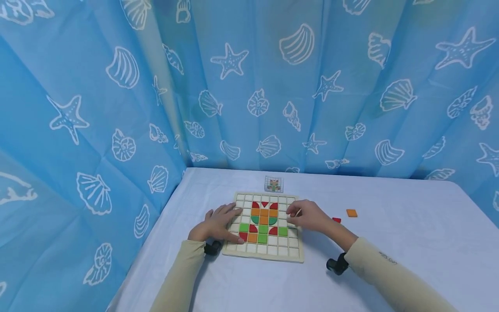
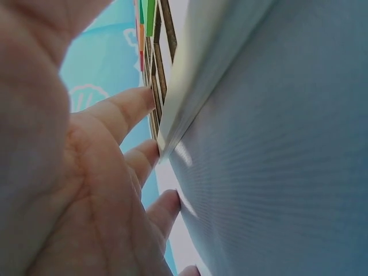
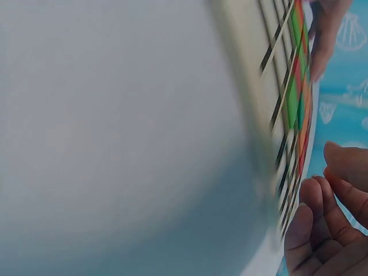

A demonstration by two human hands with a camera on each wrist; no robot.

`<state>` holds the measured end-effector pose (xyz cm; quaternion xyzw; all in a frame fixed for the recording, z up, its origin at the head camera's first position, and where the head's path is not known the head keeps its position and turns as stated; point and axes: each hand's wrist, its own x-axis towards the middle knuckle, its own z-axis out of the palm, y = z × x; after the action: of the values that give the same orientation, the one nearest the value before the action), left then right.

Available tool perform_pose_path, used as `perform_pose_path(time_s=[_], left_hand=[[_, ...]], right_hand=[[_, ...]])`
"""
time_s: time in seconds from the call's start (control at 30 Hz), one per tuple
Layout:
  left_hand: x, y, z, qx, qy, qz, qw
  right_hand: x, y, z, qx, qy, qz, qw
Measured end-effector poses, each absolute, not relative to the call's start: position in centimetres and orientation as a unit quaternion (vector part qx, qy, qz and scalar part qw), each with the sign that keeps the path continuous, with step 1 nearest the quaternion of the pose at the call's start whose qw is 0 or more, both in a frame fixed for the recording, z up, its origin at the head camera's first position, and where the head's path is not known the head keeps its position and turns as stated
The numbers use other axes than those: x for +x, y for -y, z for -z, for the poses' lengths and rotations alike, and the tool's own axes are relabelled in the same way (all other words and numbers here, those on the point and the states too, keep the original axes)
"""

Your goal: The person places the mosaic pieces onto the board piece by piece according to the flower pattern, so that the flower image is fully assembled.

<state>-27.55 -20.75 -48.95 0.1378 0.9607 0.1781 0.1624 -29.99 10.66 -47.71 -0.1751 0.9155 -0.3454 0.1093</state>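
Note:
A square wooden mosaic board (image 1: 263,258) lies on the table, its grid partly filled with red, orange and green tiles (image 1: 264,220). My left hand (image 1: 218,225) lies spread over the board's left side. Its thumb tip is beside a red tile (image 1: 243,236), and in the left wrist view its other fingertips are at the board's edge (image 2: 172,135). Over the board's right side is my right hand (image 1: 308,215), fingers loosely bent. In the right wrist view its thumb (image 3: 348,164) is apart from the fingers (image 3: 313,198), and no tile shows between them.
Behind the board stands a small picture card (image 1: 274,184) with a coloured pattern. Right of the board lie an orange square tile (image 1: 351,212) and a red tile (image 1: 336,220), the red one partly behind the right wrist. A blue seashell curtain (image 1: 249,86) hangs behind the white-covered table (image 1: 409,225).

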Motion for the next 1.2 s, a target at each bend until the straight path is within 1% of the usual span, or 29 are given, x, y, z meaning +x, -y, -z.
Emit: perform_pose_path(time_s=[0.13, 0.27, 0.33, 0.53, 0.73, 0.97, 1.1, 1.2], left_hand=[[-27.2, 20.8, 49.7, 0.142, -0.96, -0.174, 0.17], [-27.0, 21.0, 50.2, 0.138, -0.962, -0.169, 0.163], [-26.8, 21.2, 50.1, 0.138, -0.962, -0.174, 0.158], [-26.3, 21.4, 49.5, 0.139, -0.96, -0.186, 0.155], [-26.7, 21.1, 49.3, 0.142, -0.96, -0.18, 0.161], [-27.4, 21.0, 49.2, 0.143, -0.961, -0.171, 0.162], [-27.9, 20.8, 49.5, 0.14, -0.96, -0.174, 0.166], [-28.2, 20.8, 49.5, 0.138, -0.961, -0.174, 0.165]], right_hand=[[-30.0, -12.9, 48.3, -0.156, -0.922, 0.337, 0.11], [-30.1, -14.6, 48.2, -0.144, -0.929, 0.328, 0.087], [-30.1, -15.4, 48.0, -0.149, -0.932, 0.321, 0.079], [-30.4, -17.9, 47.8, -0.125, -0.938, 0.315, 0.075], [-31.0, -21.1, 47.7, -0.114, -0.941, 0.308, 0.076], [-31.7, -24.0, 47.4, -0.086, -0.945, 0.309, 0.06], [-32.3, -25.9, 47.6, -0.05, -0.943, 0.321, 0.069], [-32.7, -27.3, 48.0, -0.029, -0.94, 0.329, 0.09]])
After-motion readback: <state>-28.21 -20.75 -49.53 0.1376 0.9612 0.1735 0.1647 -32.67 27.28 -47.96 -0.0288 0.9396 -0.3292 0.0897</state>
